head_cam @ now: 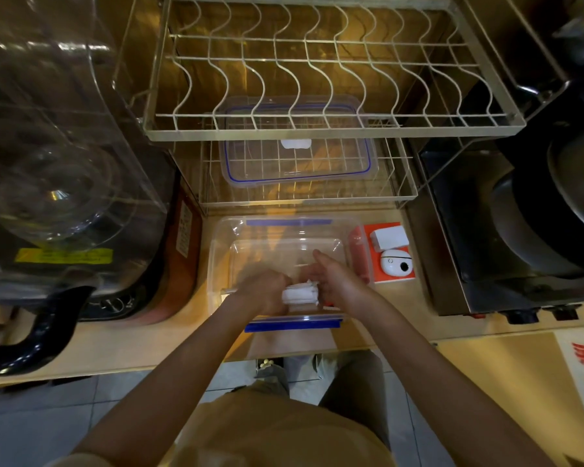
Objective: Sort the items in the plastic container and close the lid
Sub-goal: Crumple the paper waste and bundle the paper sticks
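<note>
One small white rolled bundle [300, 294], of cloth or paper, was held between two bare hands inside one clear rectangular plastic container [216, 261] with blue clip latches. The fingers of the left hand [263, 291] were curled closed around the bundle's left end; those of the right hand [331, 279] were loosely bent against its right end, with the thumb raised. What exactly the bundle was could not be made out, as motion blur softened it. A small red-and-white item beneath the right hand was largely hidden.

The container stood near the front edge of the light wooden counter [402, 318], at its middle. One clear lid with a blue seal line [297, 153] lay apart from it on the lower tier of a two-tier cream wire dish rack [317, 126] at the counter's back edge, partly screened by the upper tier's wires. Just beside the container's right wall, one orange box [390, 257] showing two white items was lying flat; its left part was seen only through the plastic.

One transparent-covered appliance with a yellow label [61, 163] occupied the counter's left end, and one dark metal cooking unit holding a large pan [536, 214] filled the right end, cut off by the frame. Grey floor tiles [31, 419] were seen below the counter's front edge, along with the person's tan clothing. A white sign with red characters at the lower right corner was cut off.
</note>
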The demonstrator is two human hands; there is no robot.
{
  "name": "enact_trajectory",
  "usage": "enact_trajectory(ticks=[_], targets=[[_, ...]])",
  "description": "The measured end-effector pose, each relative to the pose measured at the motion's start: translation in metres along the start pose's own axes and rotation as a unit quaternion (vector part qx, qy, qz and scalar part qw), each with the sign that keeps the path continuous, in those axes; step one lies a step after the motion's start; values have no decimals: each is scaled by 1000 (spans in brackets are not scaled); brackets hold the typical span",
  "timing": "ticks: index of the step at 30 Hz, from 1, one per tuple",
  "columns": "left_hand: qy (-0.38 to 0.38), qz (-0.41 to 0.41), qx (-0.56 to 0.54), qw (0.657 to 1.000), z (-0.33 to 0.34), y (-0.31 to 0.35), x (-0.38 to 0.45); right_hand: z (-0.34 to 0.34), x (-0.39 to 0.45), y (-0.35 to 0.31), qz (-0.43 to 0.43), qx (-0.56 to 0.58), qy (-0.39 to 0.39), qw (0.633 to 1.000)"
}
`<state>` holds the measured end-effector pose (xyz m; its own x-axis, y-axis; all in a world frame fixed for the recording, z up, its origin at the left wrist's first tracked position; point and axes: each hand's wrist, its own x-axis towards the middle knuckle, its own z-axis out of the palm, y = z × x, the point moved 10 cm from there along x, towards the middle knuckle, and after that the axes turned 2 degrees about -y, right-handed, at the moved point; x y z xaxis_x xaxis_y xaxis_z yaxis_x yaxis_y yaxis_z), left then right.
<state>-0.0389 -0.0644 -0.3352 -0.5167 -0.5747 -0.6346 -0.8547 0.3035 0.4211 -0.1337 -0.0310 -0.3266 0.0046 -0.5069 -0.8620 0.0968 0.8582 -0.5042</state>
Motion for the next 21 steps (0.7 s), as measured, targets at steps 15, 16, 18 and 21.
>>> enact_trajectory(ticks=[15,16,18,21], targets=[[-16,10,-96,995,2,-9,-15,-6,1,2,44,-55,-20,997],[-22,17,-109,994,3,-9,-16,-6,2,1,44,-69,-19,996],[-5,14,-119,993,1,-15,-18,-7,2,-2,32,-97,-13,995],[27,5,-111,993,-3,-26,-19,-11,2,-13,-1,-148,2,989]])
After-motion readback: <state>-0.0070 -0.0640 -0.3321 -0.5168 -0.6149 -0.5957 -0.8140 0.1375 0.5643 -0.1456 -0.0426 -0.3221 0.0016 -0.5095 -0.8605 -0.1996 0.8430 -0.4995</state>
